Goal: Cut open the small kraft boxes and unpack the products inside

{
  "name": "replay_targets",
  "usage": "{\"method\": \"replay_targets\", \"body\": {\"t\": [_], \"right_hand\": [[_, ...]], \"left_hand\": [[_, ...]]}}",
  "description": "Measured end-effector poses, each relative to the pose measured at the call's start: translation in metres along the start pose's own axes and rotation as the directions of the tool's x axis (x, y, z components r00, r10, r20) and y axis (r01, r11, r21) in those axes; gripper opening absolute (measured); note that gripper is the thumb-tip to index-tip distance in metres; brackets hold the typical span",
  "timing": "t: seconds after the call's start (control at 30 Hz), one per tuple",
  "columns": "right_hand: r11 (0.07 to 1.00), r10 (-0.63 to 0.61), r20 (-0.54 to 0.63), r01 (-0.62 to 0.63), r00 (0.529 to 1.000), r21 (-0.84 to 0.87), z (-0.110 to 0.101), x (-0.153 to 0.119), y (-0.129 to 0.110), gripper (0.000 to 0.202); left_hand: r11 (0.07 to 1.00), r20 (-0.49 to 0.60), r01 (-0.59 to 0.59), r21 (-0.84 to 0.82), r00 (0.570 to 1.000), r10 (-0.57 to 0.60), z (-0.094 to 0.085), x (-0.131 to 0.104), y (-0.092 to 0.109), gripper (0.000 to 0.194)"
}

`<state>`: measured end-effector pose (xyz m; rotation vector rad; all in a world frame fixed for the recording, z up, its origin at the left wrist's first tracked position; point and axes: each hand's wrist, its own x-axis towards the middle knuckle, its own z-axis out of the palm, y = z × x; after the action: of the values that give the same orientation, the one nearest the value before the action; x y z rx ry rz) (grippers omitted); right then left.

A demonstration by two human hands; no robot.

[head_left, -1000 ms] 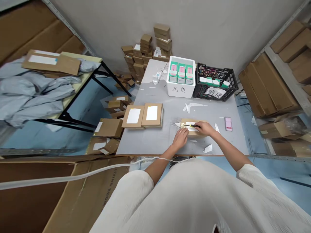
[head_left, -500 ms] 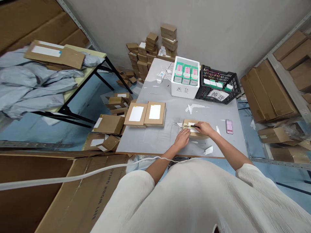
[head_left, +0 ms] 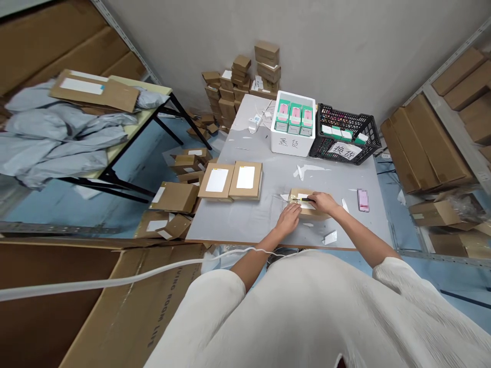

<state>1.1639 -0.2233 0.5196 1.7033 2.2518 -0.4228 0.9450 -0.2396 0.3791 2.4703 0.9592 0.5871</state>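
Small box: a brown cardboard box (head_left: 306, 203) lay flat on the grey table (head_left: 245, 220), near its near edge, right of centre.
Left hand: the left hand (head_left: 288, 219) rested fingers-down on the near left corner of the small box, pressing it, not closed round anything.
Right hand: the right hand (head_left: 324, 202) was closed on a yellow-and-black cutter (head_left: 305, 199), its tip lying over the white label on the box top.
Left of box: two flat labelled boxes (head_left: 232, 180) lay side by side, well apart from the hands; bare table lay between.
Right of box: a pink packet (head_left: 362, 199) lay near the right edge; white paper scraps (head_left: 330, 237) sat just beside the right forearm.
Far side: a white foam bin (head_left: 293, 122) and a black crate (head_left: 343, 134) stood touching at the far edge, with open tabletop before them.
Edges: the near edge ran just below the wrists.
Floor left: loose cartons (head_left: 174, 197) were crowded against the table's left side.
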Motion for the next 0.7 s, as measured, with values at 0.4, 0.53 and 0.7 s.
{"method": "replay_targets", "body": {"t": [0.4,0.53,0.7], "right_hand": [[0.998,0.069,0.009,-0.068,0.998,-0.015,0.012,-0.017,0.025,0.035],[0.997,0.072,0.008,-0.072,0.997,-0.003,0.015,-0.019,0.031,0.034],[0.995,0.097,0.044,-0.097,0.994,0.014,0.010,-0.030,0.042,0.035]], "left_hand": [[0.997,0.029,0.037,0.066,0.999,-0.039,-0.004,0.002,0.012,0.054],[0.992,0.029,0.081,0.099,0.996,-0.085,-0.003,0.005,0.018,0.051],[0.981,0.044,0.121,0.150,0.991,-0.129,-0.001,0.010,0.020,0.044]]}}
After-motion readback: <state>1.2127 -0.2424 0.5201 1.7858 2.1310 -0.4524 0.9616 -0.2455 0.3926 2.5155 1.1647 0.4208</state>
